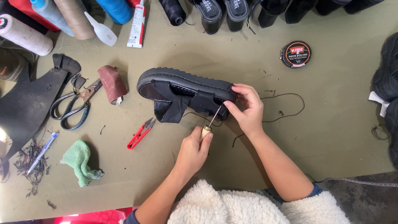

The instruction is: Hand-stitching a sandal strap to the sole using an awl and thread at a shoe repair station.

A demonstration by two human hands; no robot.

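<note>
Hands: left (194, 150) grips awl (210, 123), right (246, 108) steadies sandal (186, 93).

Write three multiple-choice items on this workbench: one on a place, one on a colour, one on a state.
1. Where do the thread snips lie?
A. On the sandal
B. On the table, in front of the sandal's toe end
C. Inside the tin

2. What colour is the crumpled cloth?
A. Green
B. White
C. Orange

3. How is the left hand?
A. Open and flat
B. Closed on the awl
C. Out of sight

Answers:
1 B: the red thread snips lie on the table, apart from the sandal.
2 A: the cloth is green.
3 B: the left hand grips the awl, whose point meets the strap; the right hand steadies the sandal.
</note>
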